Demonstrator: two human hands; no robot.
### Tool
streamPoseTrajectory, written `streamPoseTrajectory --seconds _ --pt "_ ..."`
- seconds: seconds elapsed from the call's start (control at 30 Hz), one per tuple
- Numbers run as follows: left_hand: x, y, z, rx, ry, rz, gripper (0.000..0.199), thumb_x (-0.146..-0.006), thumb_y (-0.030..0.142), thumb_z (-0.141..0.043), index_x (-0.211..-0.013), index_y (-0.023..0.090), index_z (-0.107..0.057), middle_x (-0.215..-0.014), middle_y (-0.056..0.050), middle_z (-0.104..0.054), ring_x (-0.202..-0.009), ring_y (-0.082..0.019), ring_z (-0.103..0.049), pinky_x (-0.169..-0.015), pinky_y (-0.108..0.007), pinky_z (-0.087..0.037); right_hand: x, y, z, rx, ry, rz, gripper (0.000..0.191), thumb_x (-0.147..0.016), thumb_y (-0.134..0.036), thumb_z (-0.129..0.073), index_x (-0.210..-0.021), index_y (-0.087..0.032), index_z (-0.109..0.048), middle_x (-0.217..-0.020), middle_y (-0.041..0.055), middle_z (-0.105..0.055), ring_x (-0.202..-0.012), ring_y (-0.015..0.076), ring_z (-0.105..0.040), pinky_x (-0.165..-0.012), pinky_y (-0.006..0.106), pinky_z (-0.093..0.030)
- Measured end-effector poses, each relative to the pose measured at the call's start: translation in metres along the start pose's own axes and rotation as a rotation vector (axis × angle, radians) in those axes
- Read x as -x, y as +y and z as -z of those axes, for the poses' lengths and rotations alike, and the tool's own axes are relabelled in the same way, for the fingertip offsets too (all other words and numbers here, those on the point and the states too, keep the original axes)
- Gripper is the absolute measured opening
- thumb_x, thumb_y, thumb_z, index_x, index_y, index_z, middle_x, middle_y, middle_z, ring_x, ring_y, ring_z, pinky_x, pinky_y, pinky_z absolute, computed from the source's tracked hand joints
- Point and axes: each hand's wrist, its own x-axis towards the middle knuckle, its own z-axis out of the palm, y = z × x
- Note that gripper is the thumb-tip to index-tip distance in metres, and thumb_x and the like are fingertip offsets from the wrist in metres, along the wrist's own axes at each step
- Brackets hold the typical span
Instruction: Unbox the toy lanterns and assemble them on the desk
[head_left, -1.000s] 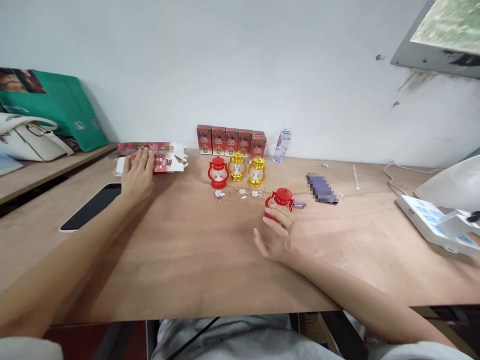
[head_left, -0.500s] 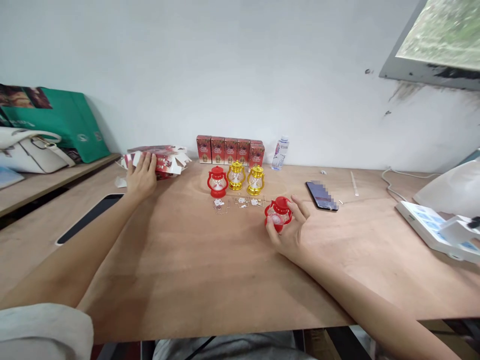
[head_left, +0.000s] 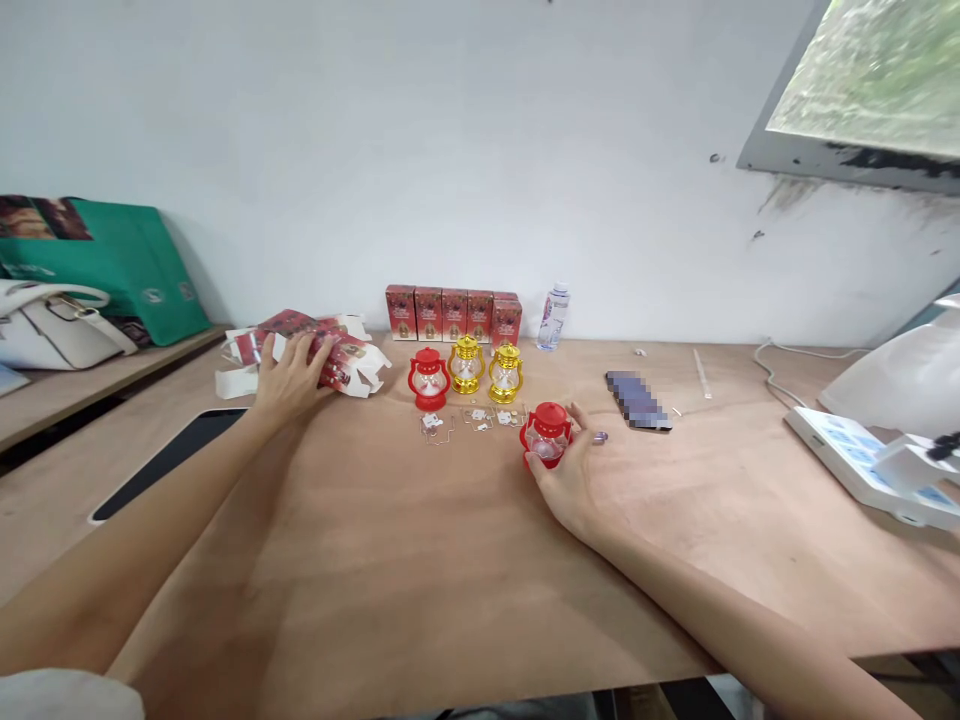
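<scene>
My right hand (head_left: 568, 485) is wrapped around a small red lantern (head_left: 550, 425) with a clear body, upright at the tabletop. Behind it to the left stand another red lantern (head_left: 429, 380) and two gold ones, a left gold lantern (head_left: 466, 365) and a right gold lantern (head_left: 505, 375). Small white pieces and thin bent wires (head_left: 433, 424) lie in front of these. On the far left, my left hand (head_left: 291, 380) rests with fingers spread on crumpled, opened red-and-white cardboard boxes (head_left: 352, 360). Its fingertips are partly hidden.
Several red boxes (head_left: 441, 315) line the wall beside a clear bottle (head_left: 553, 317). A phone (head_left: 637, 400) and a small purple shiny item (head_left: 601, 438) lie on the right, near a power strip (head_left: 874, 465). A dark flat device (head_left: 169, 462) lies under my left forearm.
My right hand has lowered the red lantern slightly and closed further around it. Under my left hand the cardboard has shifted and spread. The whole view has tilted a little.
</scene>
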Motion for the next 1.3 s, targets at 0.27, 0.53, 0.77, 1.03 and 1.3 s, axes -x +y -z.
streamPoseTrajectory --seconds 0.27,0.53,0.77,1.03,1.3 --pt "-0.013 0.000 0.033 0.009 0.054 0.302 0.066 -0.090 0.052 -0.041 -0.140 0.009 -0.034 -0.144 -0.022 -0.028 -0.124 -0.038 -0.025 -0.098 -0.053 -0.019 -0.003 -0.005 -0.001 -0.144 -0.081 -0.148 0.066 -0.071 -0.028 -0.066 -0.128 -0.022 -0.033 -0.129 0.0128 -0.050 -0.118 0.0243 -0.053 -0.100 0.045 -0.044" --pt "-0.037 -0.019 0.016 0.206 -0.013 0.355 0.075 -0.087 0.056 -0.046 -0.144 0.009 -0.030 -0.153 -0.018 -0.021 -0.134 -0.043 -0.023 -0.104 -0.062 -0.007 -0.005 -0.012 0.002 -0.100 -0.217 -0.118 0.035 -0.073 -0.030 -0.064 -0.103 -0.021 -0.048 -0.102 0.0066 -0.066 -0.092 0.0223 -0.065 -0.082 0.040 -0.053" --pt "-0.027 -0.001 0.029 0.225 0.249 0.234 0.077 -0.088 0.048 -0.042 -0.145 0.001 -0.020 -0.155 -0.021 -0.010 -0.140 -0.041 -0.014 -0.110 -0.055 -0.005 -0.006 -0.009 0.001 -0.113 -0.308 -0.184 0.045 -0.070 -0.028 -0.069 -0.109 -0.020 -0.048 -0.104 0.0064 -0.069 -0.090 0.0219 -0.067 -0.079 0.039 -0.054" --pt "0.075 0.141 0.068 0.844 -0.091 -0.312 0.083 -0.073 0.046 -0.063 -0.145 0.035 -0.025 -0.145 -0.008 -0.040 -0.133 -0.033 -0.036 -0.111 -0.047 -0.027 -0.005 -0.026 0.006 -0.068 -0.676 0.006 0.037 -0.074 -0.033 -0.070 -0.106 -0.021 -0.057 -0.109 0.0052 -0.067 -0.098 0.0228 -0.063 -0.087 0.040 -0.051" --pt "0.069 0.220 0.061 1.581 -0.463 0.085 0.053 -0.064 0.039 -0.075 -0.110 0.025 -0.052 -0.113 -0.008 -0.063 -0.106 -0.028 -0.060 -0.092 -0.044 -0.048 0.004 -0.027 0.003 0.230 -0.836 0.425 0.046 -0.078 -0.038 -0.065 -0.117 -0.017 -0.052 -0.128 0.0154 -0.058 -0.120 0.0303 -0.053 -0.103 0.052 -0.039"
